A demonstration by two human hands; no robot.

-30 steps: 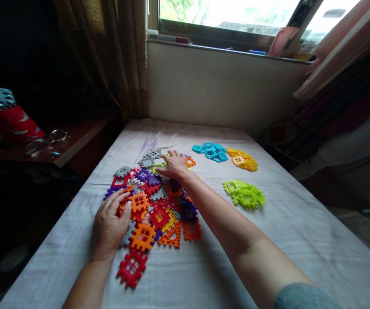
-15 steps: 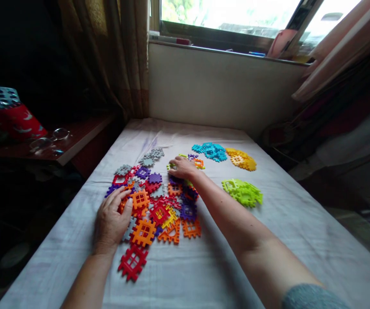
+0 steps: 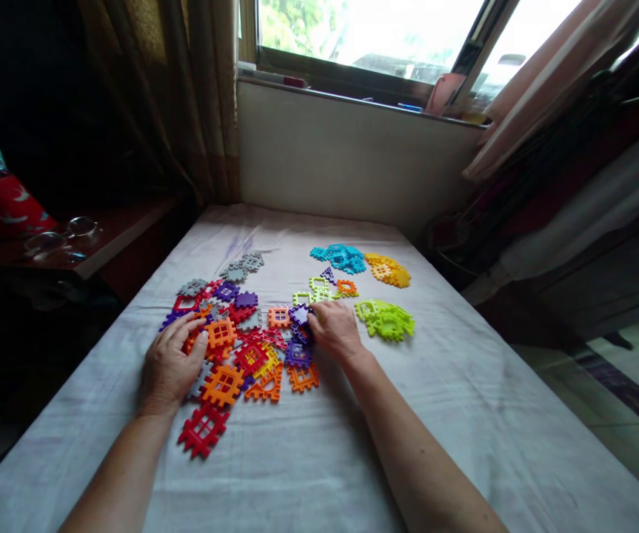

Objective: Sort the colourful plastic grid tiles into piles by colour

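A mixed pile of plastic interlocking tiles in red, orange, purple, grey and yellow lies on the sheet. My left hand rests at the pile's left edge, fingers apart, touching tiles near an orange window tile. At the pile's right side, my right hand has its fingers closed at the edge of a purple tile; the fingertips are partly hidden. Just beyond it lie several lime green tiles, an orange tile and a purple triangular tile. A red window tile lies nearest me.
Sorted heaps lie around the pile: grey tiles, blue tiles, yellow tiles and green tiles. Eyeglasses and a red container sit on a dark side table at left. A wall and window stand behind.
My right hand has drawn back from the lime green tiles to the purple tile, uncovering the green ones. My left hand stays at the pile. The view has swung slightly right.
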